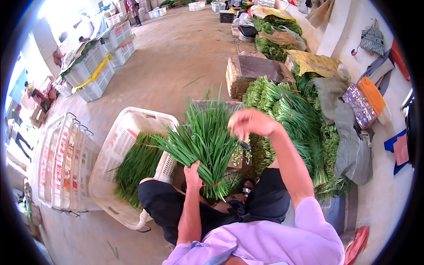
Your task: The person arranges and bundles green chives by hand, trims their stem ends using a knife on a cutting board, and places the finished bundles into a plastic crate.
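Note:
A thick bunch of garlic chives (207, 137) stands tilted between my knees, leaf tips fanned away from me. My left hand (193, 176) is closed round its left side, low on the leaves. A red band (213, 183) circles the bunch near its cut ends. To the right of the leaf tips, my right hand (252, 123) is raised with bent fingers a little apart, slightly blurred; I see nothing in it. At my left, a white plastic crate (104, 187) holds more chives (140, 165) tied with a red band.
Piled tied bundles of greens (298, 115) lie along my right, partly under grey cloth (355, 150). Stacked white crates (66, 163) stand at far left. A brown-topped box (260, 70) is ahead. Taller crate stacks (95, 66) and several people stand farther back left.

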`<action>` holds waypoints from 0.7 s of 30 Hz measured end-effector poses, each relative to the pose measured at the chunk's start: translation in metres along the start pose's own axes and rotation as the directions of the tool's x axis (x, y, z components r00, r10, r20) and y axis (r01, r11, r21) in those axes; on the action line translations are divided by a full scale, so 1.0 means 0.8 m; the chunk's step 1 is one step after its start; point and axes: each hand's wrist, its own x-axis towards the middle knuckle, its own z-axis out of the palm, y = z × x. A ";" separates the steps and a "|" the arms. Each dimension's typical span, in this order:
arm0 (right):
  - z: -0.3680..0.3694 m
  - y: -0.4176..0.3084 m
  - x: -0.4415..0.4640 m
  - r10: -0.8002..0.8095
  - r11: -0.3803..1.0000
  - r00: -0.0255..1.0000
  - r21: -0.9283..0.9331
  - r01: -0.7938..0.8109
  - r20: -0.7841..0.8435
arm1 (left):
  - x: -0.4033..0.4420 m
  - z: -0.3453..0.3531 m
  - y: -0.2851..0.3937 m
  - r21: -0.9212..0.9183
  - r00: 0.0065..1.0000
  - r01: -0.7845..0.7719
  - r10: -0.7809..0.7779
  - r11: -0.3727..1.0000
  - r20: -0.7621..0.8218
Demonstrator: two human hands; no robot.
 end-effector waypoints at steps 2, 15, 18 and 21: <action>0.013 -0.007 -0.005 0.241 0.956 0.947 -0.222 -0.194 0.211 | 0.000 -0.003 -0.004 0.023 1.000 -0.009 0.009 1.000 -0.007; -0.039 0.050 0.108 -0.203 0.949 0.829 0.105 0.298 -0.521 | -0.005 -0.003 0.001 0.176 0.997 -0.033 0.045 0.984 -0.067; -0.048 0.008 0.062 -0.221 0.958 0.672 -0.288 0.011 -0.707 | 0.002 -0.007 0.006 0.002 0.991 0.005 -0.005 1.000 -0.131; -0.042 0.087 0.008 -0.089 0.723 0.901 -0.650 -0.235 -0.425 | 0.010 0.002 0.016 -0.147 0.988 0.064 -0.083 0.987 -0.130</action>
